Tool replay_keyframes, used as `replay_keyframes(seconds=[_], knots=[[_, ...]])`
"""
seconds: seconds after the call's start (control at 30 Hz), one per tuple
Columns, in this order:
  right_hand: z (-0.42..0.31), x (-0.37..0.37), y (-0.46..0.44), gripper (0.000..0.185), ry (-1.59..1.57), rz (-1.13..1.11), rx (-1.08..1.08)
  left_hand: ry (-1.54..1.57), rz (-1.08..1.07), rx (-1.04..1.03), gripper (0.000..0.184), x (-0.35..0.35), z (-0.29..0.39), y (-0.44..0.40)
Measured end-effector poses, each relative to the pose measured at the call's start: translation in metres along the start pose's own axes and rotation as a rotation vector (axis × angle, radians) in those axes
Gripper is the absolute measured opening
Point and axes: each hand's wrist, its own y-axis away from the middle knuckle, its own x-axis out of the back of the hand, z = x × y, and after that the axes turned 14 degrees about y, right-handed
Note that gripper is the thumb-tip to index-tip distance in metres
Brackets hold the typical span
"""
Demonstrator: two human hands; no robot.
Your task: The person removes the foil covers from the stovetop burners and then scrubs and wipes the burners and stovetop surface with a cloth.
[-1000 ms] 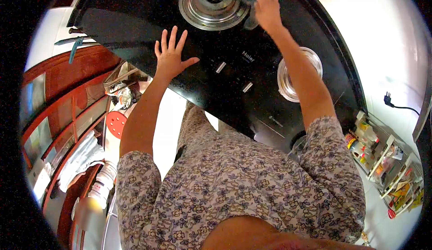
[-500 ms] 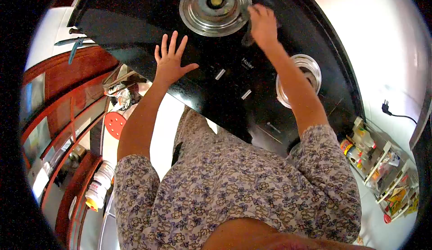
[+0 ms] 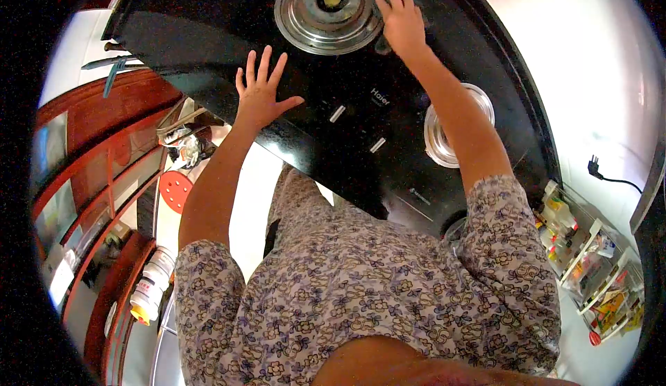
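In the head view, the right hand [image 3: 404, 30] is over a dark cloth [image 3: 381, 46] on the black hob [image 3: 208, 60], just beside the rim of the large steel burner [image 3: 296, 28]; its fingers are bent, but whether they pinch the cloth or only press it, I cannot tell. The left hand [image 3: 257, 106] holds nothing, fingers spread near the hob's front edge. For a good wipe, I would keep the cloth flat under the fingers, follow the rim's curve with light, even pressure, and avoid catching a loose fold beneath the metal. The left palm should make a steady brace there, well apart from the cloth. Compared with half a second earlier, the right fingertips have moved inward, closer to the burner's rim, and less cloth shows below the hand. The left hand has kept its spread pose and place.
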Motion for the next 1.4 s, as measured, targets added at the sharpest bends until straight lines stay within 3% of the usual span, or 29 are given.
replay_keyframes(seconds=[0.07, 0.27, 0.5, 0.67, 0.8, 0.97, 1.13, 1.23, 1.33, 1.4], knots=[[0.000, -0.005, -0.010, 0.046, -0.013, 0.069, -0.023, 0.005, 0.010, -0.011, 0.091, 0.002, -0.001, -0.001], [-0.023, 0.034, 0.053, 0.045, -0.208, -0.075, -0.088, 0.019, 0.004, 0.016, 0.091, 0.001, 0.003, -0.002], [-0.004, -0.009, -0.019, 0.042, -0.046, 0.104, -0.068, 0.006, 0.025, -0.011, 0.091, 0.001, 0.001, 0.001], [-0.020, 0.007, 0.014, 0.042, 0.026, -0.018, -0.107, 0.024, 0.079, -0.052, 0.090, -0.005, -0.004, 0.001], [-0.049, 0.049, 0.044, 0.039, -0.060, -0.117, -0.005, 0.022, 0.071, -0.040, 0.091, -0.001, -0.002, 0.003], [-0.087, 0.063, 0.041, 0.035, -0.232, -0.047, 0.071, 0.047, 0.087, -0.044, 0.090, -0.003, -0.005, 0.003], [-0.153, 0.057, -0.009, 0.036, -0.287, 0.067, 0.082, 0.043, 0.084, -0.020, 0.091, -0.001, -0.004, 0.004], [-0.164, 0.058, -0.043, 0.034, -0.251, -0.096, 0.068, 0.081, 0.062, -0.023, 0.090, 0.001, -0.005, 0.006], [-0.144, 0.063, -0.069, 0.034, -0.679, -0.123, -0.104, 0.113, -0.044, 0.007, 0.082, 0.008, -0.009, 0.005], [-0.137, 0.065, -0.089, 0.036, -0.682, 0.059, -0.157, 0.295, 0.055, -0.027, 0.069, 0.010, -0.015, 0.015]])
